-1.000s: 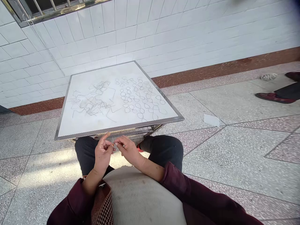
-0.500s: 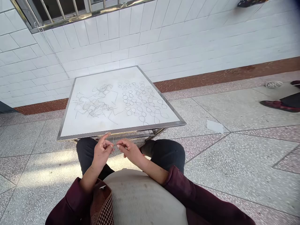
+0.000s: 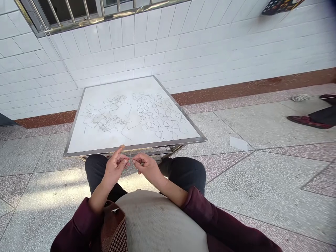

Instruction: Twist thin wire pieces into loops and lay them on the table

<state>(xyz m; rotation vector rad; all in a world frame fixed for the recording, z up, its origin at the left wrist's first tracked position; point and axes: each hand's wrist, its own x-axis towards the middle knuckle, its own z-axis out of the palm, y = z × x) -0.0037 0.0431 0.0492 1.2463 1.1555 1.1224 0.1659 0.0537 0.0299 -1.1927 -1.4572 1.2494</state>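
Between my hands, just off the table's near edge, runs a thin piece of wire (image 3: 130, 154), so fine that its full shape is hard to make out. My left hand (image 3: 114, 169) pinches it between thumb and a finger, the index finger raised. My right hand (image 3: 147, 168) grips it with closed fingertips close by. On the white table (image 3: 91, 143) lies a tangled heap of bent wires (image 3: 106, 120) at the left. Several wire pieces twisted into loops (image 3: 157, 112) are spread in rows at the right.
The table has a metal rim (image 3: 136, 146) and stands near a white tiled wall (image 3: 105, 59). A barred window (image 3: 76, 17) is above it. On the speckled floor lies a pale flat sheet (image 3: 238, 144). A person's dark red shoe (image 3: 309, 121) shows at far right.
Both hands have shifted slightly to the right, and the fingertips are a little nearer each other. The wire between them now shows less of a curve. The view has tilted slightly.
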